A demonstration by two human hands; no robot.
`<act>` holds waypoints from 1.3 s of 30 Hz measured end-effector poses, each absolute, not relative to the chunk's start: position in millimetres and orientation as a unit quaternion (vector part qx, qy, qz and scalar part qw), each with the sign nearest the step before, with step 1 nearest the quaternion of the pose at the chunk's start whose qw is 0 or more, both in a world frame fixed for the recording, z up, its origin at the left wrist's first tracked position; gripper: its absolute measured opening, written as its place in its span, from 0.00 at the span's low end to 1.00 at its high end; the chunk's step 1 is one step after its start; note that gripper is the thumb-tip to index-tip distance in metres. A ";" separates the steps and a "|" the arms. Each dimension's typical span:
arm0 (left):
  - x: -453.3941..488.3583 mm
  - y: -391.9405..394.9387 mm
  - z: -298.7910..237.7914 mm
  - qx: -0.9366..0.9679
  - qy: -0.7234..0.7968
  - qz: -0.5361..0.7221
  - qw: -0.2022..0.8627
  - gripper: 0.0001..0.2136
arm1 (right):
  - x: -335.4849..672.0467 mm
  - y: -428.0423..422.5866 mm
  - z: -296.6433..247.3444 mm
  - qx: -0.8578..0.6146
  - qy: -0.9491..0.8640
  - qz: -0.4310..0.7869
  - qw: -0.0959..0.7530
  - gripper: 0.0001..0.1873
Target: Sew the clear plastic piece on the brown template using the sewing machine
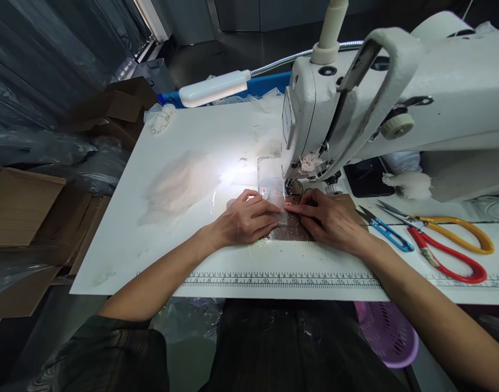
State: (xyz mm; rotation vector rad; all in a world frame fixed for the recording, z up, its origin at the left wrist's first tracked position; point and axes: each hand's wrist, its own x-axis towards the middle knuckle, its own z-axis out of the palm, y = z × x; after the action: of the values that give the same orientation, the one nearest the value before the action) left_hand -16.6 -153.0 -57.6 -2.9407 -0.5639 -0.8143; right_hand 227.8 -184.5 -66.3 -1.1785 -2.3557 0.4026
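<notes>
A small piece of sheer fabric (278, 188) with tiny red marks lies at the presser foot (290, 186) of a white sewing machine (302, 109). From its left side my left hand (249, 219) presses on it, fingers close together and closed on its near edge. My right hand (331, 218) meets it from the other side, the index fingertip almost touching the left one's and the remaining fingers curled. Beneath both hands is a brown flat piece (349, 206), partly covered. What the fingertips pinch is partly hidden.
Blue thread snips (390, 231) and scissors with red and orange handles (449, 261) lie right of my right hand. A printed ruler (273, 280) runs along the table's front edge. A lamp (214, 89) hangs over the table. Cardboard boxes (24, 201) stand left; a purple basket (390, 332) sits below.
</notes>
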 end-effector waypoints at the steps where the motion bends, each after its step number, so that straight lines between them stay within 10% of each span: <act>1: -16.6 -152.7 -57.6 -0.947 -0.182 -0.262 0.019 0.03 | 227.8 -184.4 -66.8 -0.432 -0.859 0.145 0.235 0.20; 39: -23.8 -143.3 -53.2 -0.949 -0.225 -0.215 -0.047 0.20 | 225.5 -194.8 -62.7 -0.409 -0.878 0.140 0.207 0.20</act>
State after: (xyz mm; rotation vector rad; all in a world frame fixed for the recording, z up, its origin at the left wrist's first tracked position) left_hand -23.8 -143.3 -53.2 -3.0747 -0.7284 -0.6957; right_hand 225.5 -194.8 -62.7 -1.1391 -2.4437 0.3886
